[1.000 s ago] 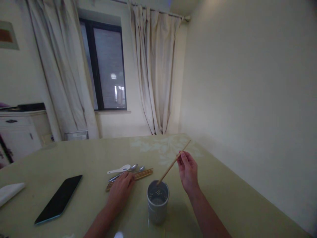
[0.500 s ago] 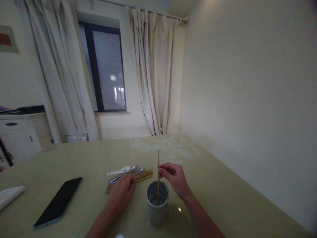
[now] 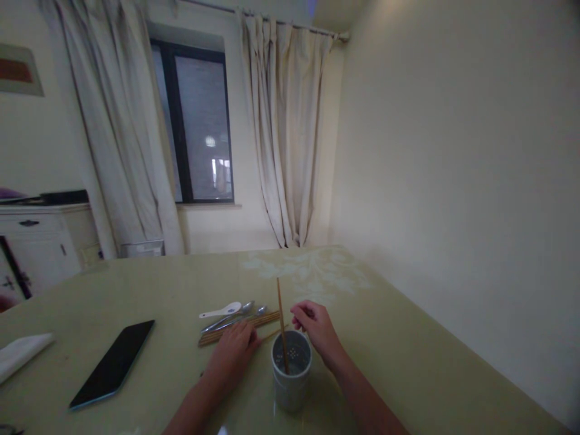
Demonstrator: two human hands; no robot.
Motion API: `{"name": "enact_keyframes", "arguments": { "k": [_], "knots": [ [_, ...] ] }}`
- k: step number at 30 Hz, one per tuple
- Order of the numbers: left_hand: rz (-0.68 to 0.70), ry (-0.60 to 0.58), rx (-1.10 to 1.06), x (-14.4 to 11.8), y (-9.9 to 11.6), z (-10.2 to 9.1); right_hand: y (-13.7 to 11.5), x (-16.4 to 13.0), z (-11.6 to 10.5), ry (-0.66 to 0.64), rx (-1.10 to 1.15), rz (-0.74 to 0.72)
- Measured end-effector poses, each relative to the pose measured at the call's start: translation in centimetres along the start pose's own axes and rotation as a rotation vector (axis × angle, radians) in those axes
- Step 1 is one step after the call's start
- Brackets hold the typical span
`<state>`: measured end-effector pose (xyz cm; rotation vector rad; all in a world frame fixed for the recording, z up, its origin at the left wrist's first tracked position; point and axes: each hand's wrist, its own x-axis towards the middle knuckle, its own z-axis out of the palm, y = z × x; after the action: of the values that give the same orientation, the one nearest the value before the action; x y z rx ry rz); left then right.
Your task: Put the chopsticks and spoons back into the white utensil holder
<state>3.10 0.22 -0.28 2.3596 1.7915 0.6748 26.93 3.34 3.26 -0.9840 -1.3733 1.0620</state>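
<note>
A grey cup-shaped utensil holder (image 3: 292, 386) with holes in its bottom stands upright before me. One wooden chopstick (image 3: 281, 314) leans inside it, tilted left. My right hand (image 3: 315, 326) is just above and right of the rim, fingers curled together with nothing seen in them. My left hand (image 3: 233, 347) lies low on the table, left of the holder. A single chopstick (image 3: 272, 334) pokes out from its fingers toward the right. Beyond that hand lie a bundle of chopsticks (image 3: 211, 339), two metal spoons (image 3: 247, 307) and a white spoon with a blue mark (image 3: 222, 311).
A dark phone or tablet (image 3: 113, 365) lies on the greenish table (image 3: 149, 290) at left, with a white object (image 3: 22, 356) beyond it at the edge. A wall (image 3: 453, 181) runs along the right side. Curtains (image 3: 290, 133) and a window stand behind.
My right hand has let go of the chopstick, which now leans left in the holder. My left hand has shifted right and drawn one chopstick away from the bundle. The view has turned slightly.
</note>
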Motion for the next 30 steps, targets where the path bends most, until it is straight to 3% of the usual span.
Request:
{"name": "enact_keyframes", "arguments": {
  "k": [5,9,17,19,21,23,25,27,30],
  "knots": [
    [-0.111,0.004,-0.157,-0.1,1.8,-0.3,1.5,-0.6,0.8,-0.148,-0.002,0.145],
    [-0.009,0.08,-0.343,-0.2,2.8,0.0,1.4,-1.1,1.4,-0.268,0.194,0.185],
    [0.053,0.085,-0.512,-0.4,3.8,0.2,1.3,-0.9,2.0,-0.232,0.31,0.185],
    [0.04,0.07,-0.502,-0.3,3.6,0.1,0.9,-0.4,1.2,-0.142,0.289,0.178],
    [0.0,0.09,-0.425,-0.2,3.0,-0.1,0.2,0.3,-0.3,0.075,0.237,0.116],
    [-0.057,0.119,-0.281,0.0,1.9,-0.5,-0.5,1.0,-2.2,0.337,0.17,-0.043],
    [-0.119,0.13,-0.114,0.0,0.7,-0.8,-1.3,1.4,-4.0,0.512,0.186,-0.143],
    [-0.163,0.111,0.017,0.0,-0.2,-1.0,-2.0,1.6,-5.2,0.615,0.276,-0.171],
    [-0.185,0.072,0.1,0.0,-0.8,-1.1,-3.0,1.3,-5.4,0.632,0.377,-0.213]
  ]
}}
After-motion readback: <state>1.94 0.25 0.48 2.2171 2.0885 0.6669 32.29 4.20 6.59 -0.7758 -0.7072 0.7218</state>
